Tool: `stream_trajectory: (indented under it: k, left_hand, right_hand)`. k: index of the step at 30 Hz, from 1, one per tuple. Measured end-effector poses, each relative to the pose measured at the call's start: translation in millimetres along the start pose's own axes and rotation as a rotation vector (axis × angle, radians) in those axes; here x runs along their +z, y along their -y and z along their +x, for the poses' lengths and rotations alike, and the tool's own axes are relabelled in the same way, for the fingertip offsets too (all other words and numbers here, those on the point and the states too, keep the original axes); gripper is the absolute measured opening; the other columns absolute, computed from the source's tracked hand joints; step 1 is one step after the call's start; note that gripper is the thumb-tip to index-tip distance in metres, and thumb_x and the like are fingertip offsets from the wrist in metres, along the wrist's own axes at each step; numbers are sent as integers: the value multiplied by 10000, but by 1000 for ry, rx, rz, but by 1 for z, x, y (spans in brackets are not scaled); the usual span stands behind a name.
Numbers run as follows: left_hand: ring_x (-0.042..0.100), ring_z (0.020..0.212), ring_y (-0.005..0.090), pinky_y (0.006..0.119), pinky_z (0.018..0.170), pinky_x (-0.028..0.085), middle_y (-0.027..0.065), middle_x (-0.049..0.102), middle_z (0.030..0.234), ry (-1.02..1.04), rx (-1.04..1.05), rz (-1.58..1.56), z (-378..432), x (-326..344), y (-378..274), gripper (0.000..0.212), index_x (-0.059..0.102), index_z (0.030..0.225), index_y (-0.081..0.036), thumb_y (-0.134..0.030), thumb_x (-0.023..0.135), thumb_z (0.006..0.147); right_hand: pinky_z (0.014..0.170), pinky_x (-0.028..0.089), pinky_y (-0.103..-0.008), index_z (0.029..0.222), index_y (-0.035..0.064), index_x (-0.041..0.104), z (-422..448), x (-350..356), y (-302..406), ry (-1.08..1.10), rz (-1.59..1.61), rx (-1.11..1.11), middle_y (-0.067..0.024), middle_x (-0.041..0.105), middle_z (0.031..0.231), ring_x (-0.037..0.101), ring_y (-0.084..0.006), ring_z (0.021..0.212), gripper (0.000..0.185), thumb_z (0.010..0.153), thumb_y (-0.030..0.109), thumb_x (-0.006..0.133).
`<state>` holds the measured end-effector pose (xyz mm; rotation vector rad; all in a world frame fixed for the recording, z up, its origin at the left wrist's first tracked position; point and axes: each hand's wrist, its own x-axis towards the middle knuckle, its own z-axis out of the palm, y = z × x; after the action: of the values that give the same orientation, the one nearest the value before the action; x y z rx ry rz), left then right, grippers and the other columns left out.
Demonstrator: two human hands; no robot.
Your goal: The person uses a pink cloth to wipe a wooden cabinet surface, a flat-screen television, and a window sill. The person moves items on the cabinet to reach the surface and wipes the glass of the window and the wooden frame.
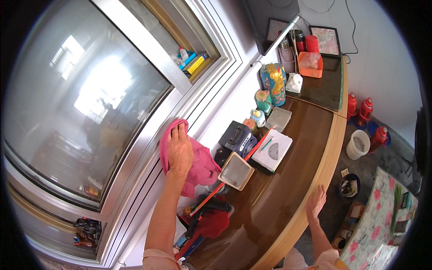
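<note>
My left hand (pixel 180 150) presses a pink cloth (pixel 202 165) against the lower track of a sliding window's metal frame (pixel 145 145). The cloth drapes down over the sill beside the hand. My right hand (pixel 316 202) rests at the light wooden edge of a brown desk (pixel 270 199), with its fingers apart and nothing in it. Below the cloth, on the desk, stand a dark blue device with a handle (pixel 237 137) and a shallow beige tray (pixel 235 171).
Near the wall are a notebook (pixel 272 150) with a pencil and protractor, a blue floral vase (pixel 273 84), an orange basket (pixel 310 65) and a red bag (pixel 212 224). Red thermos flasks (pixel 366 109) and a white bucket (pixel 358 145) stand on the floor at right.
</note>
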<state>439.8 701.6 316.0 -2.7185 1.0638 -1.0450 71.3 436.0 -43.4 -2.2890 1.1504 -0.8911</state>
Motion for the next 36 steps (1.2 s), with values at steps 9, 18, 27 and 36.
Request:
stream_trajectory:
  k: [9,18,27,36]
  left_hand:
    - [496,1234,415,478,1063,390,264,521,1346,61,-2,2,44,13,-23,464,459,1350,51,-101,584,929]
    - [510,1213,419,470,1053,402,260,536,1324,66,10,-14,112,43,-64,484,459,1350,52,-111,602,917]
    - [548,1131,403,453,1009,434,240,590,1237,-69,132,-13,199,103,-102,445,508,1296,55,-75,622,886]
    - [546,1115,407,437,1001,437,234,602,1207,-121,159,-46,254,135,-129,475,536,1267,60,42,612,799]
  right_hand:
    - [1178,247,-466,1429,21,422,134,41,-9,61,-295,157,-193,381,1511,323,-349,1422,494,978,184,539]
    - [1223,163,-463,1409,12,447,133,60,-20,40,-378,146,-189,339,1544,254,-355,1458,511,957,214,574]
    - [1227,110,-493,1457,5,368,134,47,-9,59,-320,119,-214,286,1560,209,-379,1470,640,937,305,590]
    - [1230,95,-490,1454,3,373,137,47,-7,89,-319,148,-211,259,1575,180,-365,1485,668,915,328,598]
